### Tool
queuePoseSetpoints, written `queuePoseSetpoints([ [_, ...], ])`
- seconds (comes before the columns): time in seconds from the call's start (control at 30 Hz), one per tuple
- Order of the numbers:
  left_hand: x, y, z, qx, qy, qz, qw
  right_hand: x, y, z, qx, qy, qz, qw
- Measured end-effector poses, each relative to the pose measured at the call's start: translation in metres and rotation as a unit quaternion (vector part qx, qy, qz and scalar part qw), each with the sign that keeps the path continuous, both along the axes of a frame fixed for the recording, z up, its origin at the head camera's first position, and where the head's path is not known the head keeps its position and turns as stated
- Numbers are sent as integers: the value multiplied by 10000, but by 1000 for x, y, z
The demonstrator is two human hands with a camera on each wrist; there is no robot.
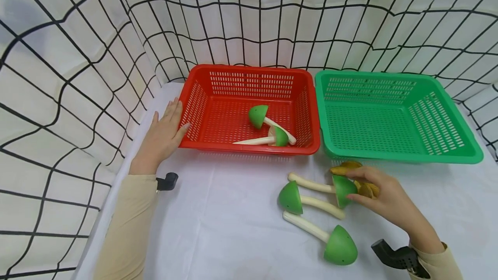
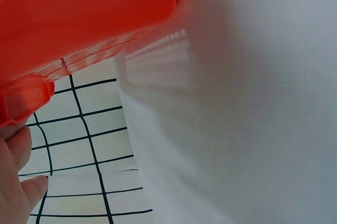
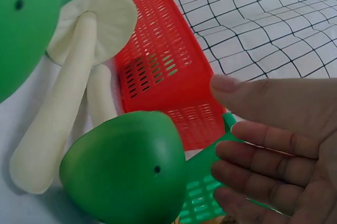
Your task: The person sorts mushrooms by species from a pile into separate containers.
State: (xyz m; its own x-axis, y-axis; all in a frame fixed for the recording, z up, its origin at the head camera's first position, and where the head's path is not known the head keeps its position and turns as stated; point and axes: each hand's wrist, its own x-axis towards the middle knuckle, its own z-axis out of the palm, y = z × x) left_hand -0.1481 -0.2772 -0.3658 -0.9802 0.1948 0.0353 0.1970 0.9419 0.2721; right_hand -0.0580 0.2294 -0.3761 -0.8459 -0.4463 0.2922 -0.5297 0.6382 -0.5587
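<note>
Left hand, head view: The left hand point(image 1: 165, 131) rests at the left side of a red basket point(image 1: 221, 116), its fingers straight, thumb over the rim.
Red basket, head view: Inside, toward the front right, lie a rear mushroom point(image 1: 258, 116) and a front mushroom point(image 1: 280, 136), both green-capped with white stems.
Green basket, head view: The green basket point(image 1: 365, 124) stands just right of the red one.
Right hand, head view: The right hand point(image 1: 389, 198) reaches to the cap of the upper mushroom point(image 1: 342, 191), thumb on the near side, fingers on the far side.
White surface, head view: On the surface point(image 1: 233, 219), the middle mushroom point(image 1: 289, 198) and lower mushroom point(image 1: 340, 245) lie below the upper one. Yellow-brown pieces point(image 1: 340, 170) sit partly hidden by the right hand.
Red plastic, left wrist view: The basket's outside fills the upper left; the left hand is at its corner, partly out of frame, fingertips hidden.
Green caps, right wrist view: The right hand's thumb and fingers are spread apart beside the nearest cap, open rather than gripping; whether they touch it, I cannot tell.
</note>
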Motion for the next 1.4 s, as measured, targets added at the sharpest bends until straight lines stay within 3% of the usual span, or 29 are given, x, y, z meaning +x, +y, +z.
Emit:
queuePoseSetpoints([
  [0.33,1,0,1,-11,-27,10,10000,6,1,-7,573,-52,-13,9983],
  [0.87,0,-2,-3,11,90,-65,9999,1,-2,-16,1123,-13,134,9936],
  [1.13,1,-2,-2,43,74,-40,10000,-3,-6,-23,1155,363,-10,9926],
  [1.4,0,-3,-4,40,127,-67,9999,-1,-4,-25,982,437,-4,9942],
])
